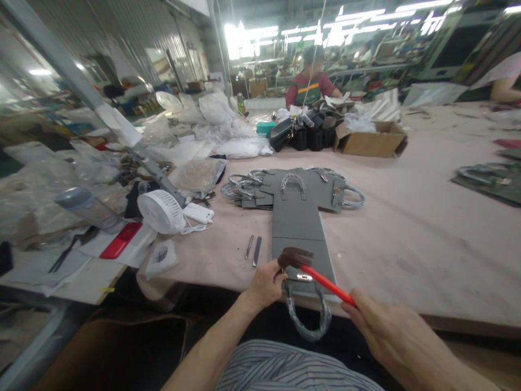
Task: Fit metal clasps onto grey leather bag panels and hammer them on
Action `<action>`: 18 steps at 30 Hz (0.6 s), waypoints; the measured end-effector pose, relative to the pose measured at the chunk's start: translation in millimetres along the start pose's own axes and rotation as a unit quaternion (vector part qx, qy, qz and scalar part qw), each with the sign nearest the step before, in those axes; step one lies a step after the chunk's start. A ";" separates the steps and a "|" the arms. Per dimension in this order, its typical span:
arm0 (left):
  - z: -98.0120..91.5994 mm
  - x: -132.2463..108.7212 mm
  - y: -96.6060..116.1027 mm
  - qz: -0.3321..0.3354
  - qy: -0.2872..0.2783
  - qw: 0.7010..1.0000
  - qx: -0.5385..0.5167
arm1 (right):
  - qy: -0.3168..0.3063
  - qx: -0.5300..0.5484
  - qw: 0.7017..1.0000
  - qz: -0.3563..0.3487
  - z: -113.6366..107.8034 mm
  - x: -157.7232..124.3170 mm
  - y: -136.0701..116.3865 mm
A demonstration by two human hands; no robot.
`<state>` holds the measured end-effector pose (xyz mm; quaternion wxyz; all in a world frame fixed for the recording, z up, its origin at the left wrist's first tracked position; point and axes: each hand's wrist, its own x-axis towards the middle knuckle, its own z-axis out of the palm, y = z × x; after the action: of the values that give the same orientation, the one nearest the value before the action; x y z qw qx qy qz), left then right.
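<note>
My right hand (pixel 391 334) is closed round the red handle of a hammer (pixel 325 282), whose dark blurred head hangs over the near end of a grey bag panel (pixel 299 228). My left hand (pixel 266 285) rests at the panel's near left edge, fingers curled against it beside a small metal clasp (pixel 304 277). A plastic-wrapped grey handle loop (pixel 307 320) hangs off the table edge below the clasp. More grey panels with wrapped handles (pixel 260 187) are stacked beyond.
Two small metal tools (pixel 253 248) lie left of the panel. A white fan (pixel 160 212), a red flat object (pixel 121 240) and plastic bags clutter the left. A cardboard box (pixel 372 140) and black bags (pixel 305 133) stand further back, where a person (pixel 311 81) works.
</note>
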<state>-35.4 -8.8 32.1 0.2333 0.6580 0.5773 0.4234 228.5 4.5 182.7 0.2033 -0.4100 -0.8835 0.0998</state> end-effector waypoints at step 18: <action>0.3 -4.1 -6.5 0.025 -0.014 1.000 -0.004 | -0.077 0.092 0.955 0.271 21.3 -11.8 78.1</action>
<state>-38.7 -11.1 25.6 0.2335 0.6774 0.5553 0.4223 279.3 45.6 133.5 0.1369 -0.6050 -0.7388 0.2634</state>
